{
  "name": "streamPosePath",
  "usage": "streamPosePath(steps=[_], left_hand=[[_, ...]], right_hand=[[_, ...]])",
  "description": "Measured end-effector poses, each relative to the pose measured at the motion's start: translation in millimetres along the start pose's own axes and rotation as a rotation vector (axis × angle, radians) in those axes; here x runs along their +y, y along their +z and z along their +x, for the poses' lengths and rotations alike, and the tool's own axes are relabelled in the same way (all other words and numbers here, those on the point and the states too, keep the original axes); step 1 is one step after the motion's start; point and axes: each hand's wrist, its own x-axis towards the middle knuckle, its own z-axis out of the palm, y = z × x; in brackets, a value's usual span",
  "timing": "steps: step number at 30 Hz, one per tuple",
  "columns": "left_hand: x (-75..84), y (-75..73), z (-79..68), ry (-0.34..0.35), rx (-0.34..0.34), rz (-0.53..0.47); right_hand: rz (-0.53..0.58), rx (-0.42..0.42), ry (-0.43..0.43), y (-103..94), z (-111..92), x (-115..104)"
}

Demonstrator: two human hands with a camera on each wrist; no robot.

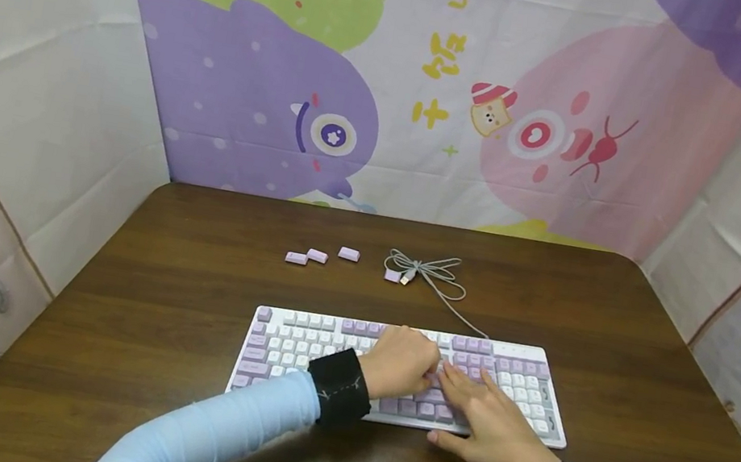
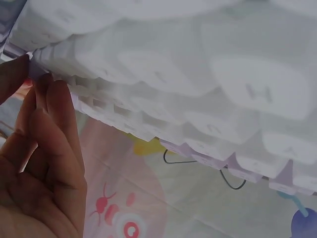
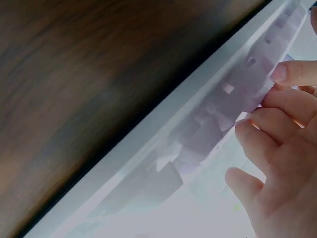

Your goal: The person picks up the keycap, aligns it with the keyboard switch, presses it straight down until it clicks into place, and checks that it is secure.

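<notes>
A white and lilac keyboard [image 1: 294, 346] lies on the brown table, with its keys facing up. Over its middle, my left hand [image 1: 398, 362] is bent with curled fingers. In the left wrist view that left hand [image 2: 44, 163] pinches a lilac keycap [image 2: 36, 68] between thumb and fingertips, at the end of a row of white keys. My right hand [image 1: 492, 425] lies across the right part of the keyboard, beside the left one. Its fingers are extended and touch the lilac keys [image 3: 218, 116]; the thumb points toward the front edge. The hands partly cover the keys between them.
Several loose lilac keycaps [image 1: 348, 254] lie on the table [image 1: 202, 268] behind the keyboard. A bundled grey cable [image 1: 440, 271] with a USB plug [image 1: 408, 276] sits there too, running to the keyboard's back edge. A cartoon-printed cloth [image 1: 399, 146] hangs behind the table.
</notes>
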Motion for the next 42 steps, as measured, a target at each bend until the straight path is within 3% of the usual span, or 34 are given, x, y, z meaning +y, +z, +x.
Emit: streamPosePath(steps=[12,17,22,33,38,42], left_hand=[[9.8,0.6,-9.5,0.007,0.043,0.194],[7.8,1.8,-8.8,-0.051,0.053,0.12],[7.5,0.1,-5.4,-0.057,0.032,0.07],[-6.6,-7.2,8.4,-0.061,-0.126,-0.116],[-6.9,-4.3,5.6,-0.005,-0.099,-0.06],[-3.7,-1.5,0.8,0.052,-0.024,0.045]], right_hand=[[-0.022,-0.017,-0.052,-0.9,0,5],[0.001,-0.042,-0.039,-1.0,1,8],[0.041,-0.049,-0.038,-3.7,2,9],[0.093,-0.067,-0.034,-6.1,6,13],[0.107,-0.072,-0.025,-6.5,4,10],[0.086,-0.057,-0.026,-6.0,2,7]])
